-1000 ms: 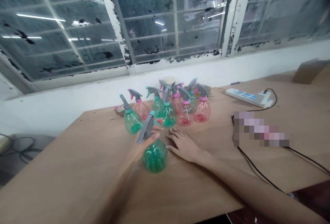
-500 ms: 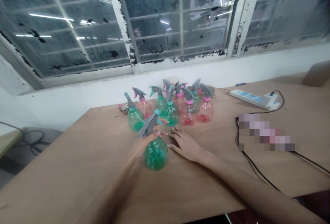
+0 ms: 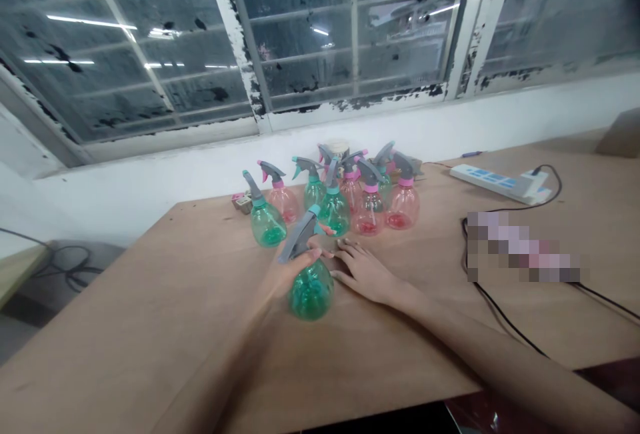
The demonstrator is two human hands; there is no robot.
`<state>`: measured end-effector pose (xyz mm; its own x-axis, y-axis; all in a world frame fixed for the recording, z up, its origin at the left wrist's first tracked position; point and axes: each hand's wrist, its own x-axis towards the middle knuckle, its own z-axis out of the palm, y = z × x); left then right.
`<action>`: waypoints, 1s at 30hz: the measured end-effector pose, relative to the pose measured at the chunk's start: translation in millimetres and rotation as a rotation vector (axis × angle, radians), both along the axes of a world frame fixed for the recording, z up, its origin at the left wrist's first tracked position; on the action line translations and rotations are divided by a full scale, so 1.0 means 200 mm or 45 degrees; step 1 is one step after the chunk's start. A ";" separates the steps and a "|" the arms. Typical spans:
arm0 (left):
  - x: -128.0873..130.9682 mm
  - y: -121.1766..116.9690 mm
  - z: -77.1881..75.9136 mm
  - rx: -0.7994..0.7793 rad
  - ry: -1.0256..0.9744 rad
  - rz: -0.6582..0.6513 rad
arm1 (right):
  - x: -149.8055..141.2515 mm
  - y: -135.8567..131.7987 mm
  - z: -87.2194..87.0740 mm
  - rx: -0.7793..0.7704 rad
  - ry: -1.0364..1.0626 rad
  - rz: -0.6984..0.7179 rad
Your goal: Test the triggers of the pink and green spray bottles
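Observation:
My left hand (image 3: 293, 271) is wrapped round the neck of a green spray bottle (image 3: 311, 294), whose grey trigger head leans up and to the right. Some liquid shows in its base. Just right of it, my right hand (image 3: 365, 269) lies flat on the wooden table (image 3: 150, 327) with its fingers stretched out, holding nothing. Behind both hands stands a group of spray bottles: a green one (image 3: 269, 227) at the left, a green one (image 3: 335, 211) in the middle, and a pink one (image 3: 403, 206) at the right, among several others partly hiding each other.
A white power strip (image 3: 493, 183) with a plugged-in adapter lies at the back right. Black cable (image 3: 505, 319) runs across the right side near a blurred-out patch. Small boxes (image 3: 243, 203) sit behind the bottles, by the white wall (image 3: 200, 164) under the windows. A cardboard box (image 3: 620, 134) stands far right.
The view has shifted slightly. My left hand keeps its hold on the green spray bottle, which appears a little further right and up. My right hand stays flat on the table.

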<state>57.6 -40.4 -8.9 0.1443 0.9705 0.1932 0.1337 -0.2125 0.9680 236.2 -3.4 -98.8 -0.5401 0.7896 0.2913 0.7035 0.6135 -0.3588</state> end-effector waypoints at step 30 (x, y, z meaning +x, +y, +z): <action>0.00 0.01 -0.04 -0.206 -0.425 -0.201 | 0.01 0.00 -0.01 -0.004 0.008 0.003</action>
